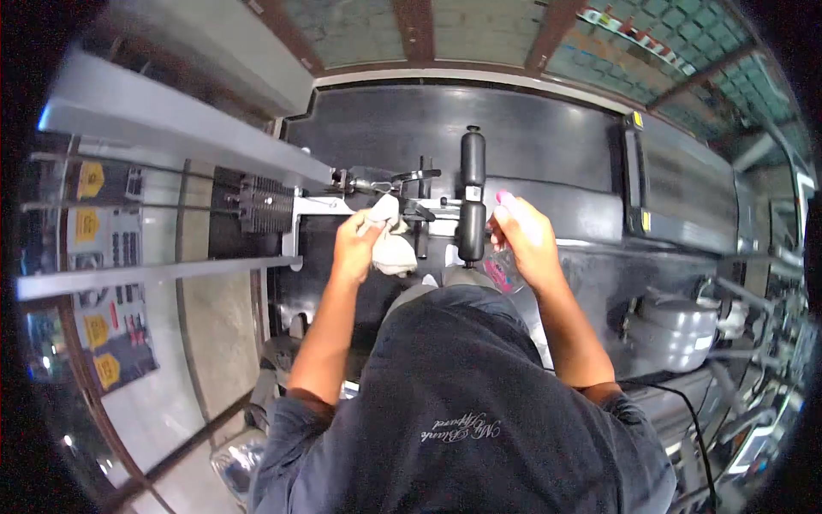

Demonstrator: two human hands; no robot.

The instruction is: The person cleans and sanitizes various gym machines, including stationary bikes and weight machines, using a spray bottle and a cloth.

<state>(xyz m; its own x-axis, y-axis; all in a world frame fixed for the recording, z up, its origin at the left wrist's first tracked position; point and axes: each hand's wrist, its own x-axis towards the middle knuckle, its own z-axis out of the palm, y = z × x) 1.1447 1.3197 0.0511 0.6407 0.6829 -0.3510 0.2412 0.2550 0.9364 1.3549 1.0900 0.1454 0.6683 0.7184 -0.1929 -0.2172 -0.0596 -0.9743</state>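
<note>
My left hand [354, 247] is closed on a white cloth [395, 252], which hangs bunched from the fingers. Close beside it are the metal frame and black parts of a gym machine [324, 206]. My right hand [527, 240] is wrapped round the neck of a clear spray bottle [499, 272] with a pink top and pink markings. The fingers hide much of its upper part. Between my hands stands a black padded roller [473, 231], with the right hand just to its right and apart from it.
A weight stack [264, 204] and long metal uprights [154, 276] stand on the left. Black mats [385, 120] cover the floor ahead. A treadmill-like machine [689, 180] is at the right, with rounded grey equipment [672, 330] nearer. A black cable [698, 420] hangs at lower right.
</note>
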